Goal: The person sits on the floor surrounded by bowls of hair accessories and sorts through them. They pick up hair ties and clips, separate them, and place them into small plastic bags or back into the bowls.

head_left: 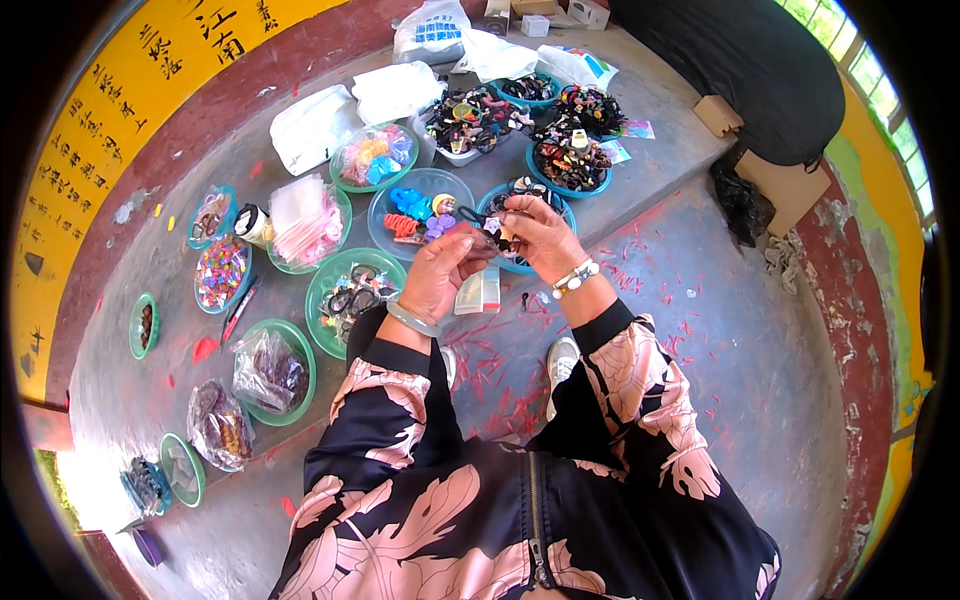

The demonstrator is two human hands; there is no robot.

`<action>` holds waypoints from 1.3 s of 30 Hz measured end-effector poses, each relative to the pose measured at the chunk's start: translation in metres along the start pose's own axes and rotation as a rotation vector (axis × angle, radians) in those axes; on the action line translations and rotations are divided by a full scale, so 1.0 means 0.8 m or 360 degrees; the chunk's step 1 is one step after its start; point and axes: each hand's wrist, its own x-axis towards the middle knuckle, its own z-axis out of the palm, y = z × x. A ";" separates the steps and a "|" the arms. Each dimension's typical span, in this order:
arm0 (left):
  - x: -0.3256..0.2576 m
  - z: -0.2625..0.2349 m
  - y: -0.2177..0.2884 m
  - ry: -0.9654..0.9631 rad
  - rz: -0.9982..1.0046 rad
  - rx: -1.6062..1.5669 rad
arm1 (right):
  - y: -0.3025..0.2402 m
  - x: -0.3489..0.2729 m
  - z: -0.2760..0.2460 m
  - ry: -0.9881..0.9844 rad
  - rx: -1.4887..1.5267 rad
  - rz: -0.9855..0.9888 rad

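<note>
In front of my body, both hands are raised close together with fingers pinched. My left hand pinches a small see-through piece, which looks like a little plastic bag. My right hand grips a black hair tie with a small pale charm. The fingers partly hide where the two meet. Behind and below my right hand is a blue basin of dark hair ties. A stack of small clear bags lies just below my hands. Left of them, a clear blue basin contains coloured hair accessories.
Green basin holds more hair ties; another holds clear packets. A blue basin has colourful small pieces. Several heaped basins and white bags stand farther back. At the right, a black plastic bag lies beside cardboard.
</note>
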 end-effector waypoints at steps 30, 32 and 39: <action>-0.005 -0.008 0.017 -0.0097 0.0143 -0.0505 | -0.003 -0.003 -0.032 -0.0173 -0.0196 0.0079; -0.004 -0.009 0.016 -0.0087 0.0138 -0.0521 | -0.005 -0.005 -0.031 -0.0135 -0.0137 0.0078; -0.003 -0.006 0.017 -0.0110 0.0050 -0.0508 | -0.005 -0.001 -0.032 -0.0075 -0.0094 0.0091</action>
